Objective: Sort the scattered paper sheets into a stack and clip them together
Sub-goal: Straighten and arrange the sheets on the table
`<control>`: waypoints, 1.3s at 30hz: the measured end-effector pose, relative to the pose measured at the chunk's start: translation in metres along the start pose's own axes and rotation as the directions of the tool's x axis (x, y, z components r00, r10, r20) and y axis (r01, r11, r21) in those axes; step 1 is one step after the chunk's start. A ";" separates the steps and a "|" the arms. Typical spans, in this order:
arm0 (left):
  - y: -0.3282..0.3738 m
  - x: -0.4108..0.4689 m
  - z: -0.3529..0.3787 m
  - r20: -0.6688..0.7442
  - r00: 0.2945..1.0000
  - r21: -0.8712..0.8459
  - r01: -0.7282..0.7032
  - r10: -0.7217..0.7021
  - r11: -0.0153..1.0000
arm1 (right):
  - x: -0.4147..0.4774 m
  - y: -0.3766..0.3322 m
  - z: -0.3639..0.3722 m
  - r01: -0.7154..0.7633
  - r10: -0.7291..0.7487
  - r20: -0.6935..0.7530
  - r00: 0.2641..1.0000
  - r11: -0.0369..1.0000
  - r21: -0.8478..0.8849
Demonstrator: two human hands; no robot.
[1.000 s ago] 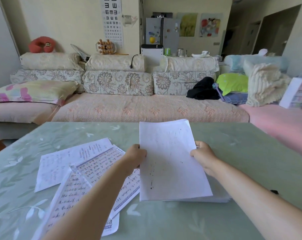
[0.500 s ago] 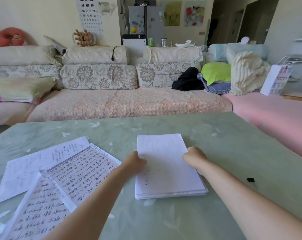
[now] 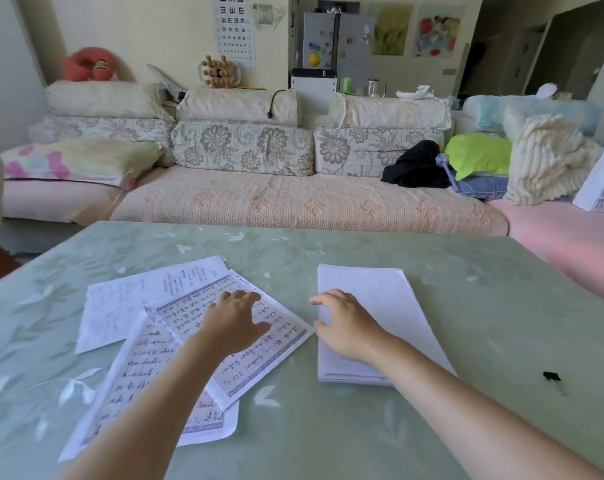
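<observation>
A neat stack of white sheets (image 3: pixel 394 306) lies on the green table (image 3: pixel 328 427), right of centre. My right hand (image 3: pixel 349 327) rests on the stack's left edge, fingers spread, holding nothing. Left of it lie three loose sheets that overlap: a written sheet with a patterned border (image 3: pixel 279 351) on top, a second written sheet (image 3: pixel 134 375) under it, and a white sheet (image 3: pixel 120 306) at the back. My left hand (image 3: pixel 234 323) lies flat on the top written sheet, fingers apart. A small black binder clip (image 3: pixel 551 376) sits on the table at the right.
A long sofa (image 3: pixel 293 202) with cushions, a black garment (image 3: pixel 414 164) and a green pillow (image 3: pixel 477 154) runs behind the table's far edge. A pink cover (image 3: pixel 577 237) borders the table's right side.
The sheet I held up in both hands has come down onto the stack. My left hand has let go and moved left onto the top loose sheet; my right hand has opened.
</observation>
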State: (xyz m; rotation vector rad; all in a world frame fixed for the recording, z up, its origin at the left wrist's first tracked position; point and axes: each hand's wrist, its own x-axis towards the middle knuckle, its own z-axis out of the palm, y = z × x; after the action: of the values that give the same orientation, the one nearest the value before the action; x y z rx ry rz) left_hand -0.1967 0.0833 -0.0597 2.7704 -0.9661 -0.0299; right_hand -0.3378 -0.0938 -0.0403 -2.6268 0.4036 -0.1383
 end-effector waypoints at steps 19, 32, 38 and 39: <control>-0.147 -0.051 -0.023 0.024 0.866 -0.131 0.498 -0.500 0.857 | 0.090 -0.093 0.070 -0.398 0.431 0.126 0.893 0.890 -0.224; -0.130 -0.050 -0.032 0.306 0.840 -0.713 0.514 -0.448 0.477 | 0.057 -0.068 0.071 -0.395 0.364 0.173 0.915 0.895 0.206; -0.135 -0.046 -0.041 0.157 0.897 -0.863 0.328 -0.412 0.385 | 0.061 -0.075 0.059 -0.371 0.330 0.171 0.929 0.801 0.470; -0.137 -0.045 -0.042 0.146 0.912 -0.888 0.292 -0.383 0.355 | 0.064 -0.078 0.059 -0.354 0.322 0.157 0.933 0.760 0.545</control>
State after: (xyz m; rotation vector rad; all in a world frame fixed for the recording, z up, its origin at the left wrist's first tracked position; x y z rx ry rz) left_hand -0.1442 0.2234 -0.0485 1.8240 -0.1545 -0.3772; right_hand -0.2465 -0.0219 -0.0538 -1.9259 0.6947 -0.0531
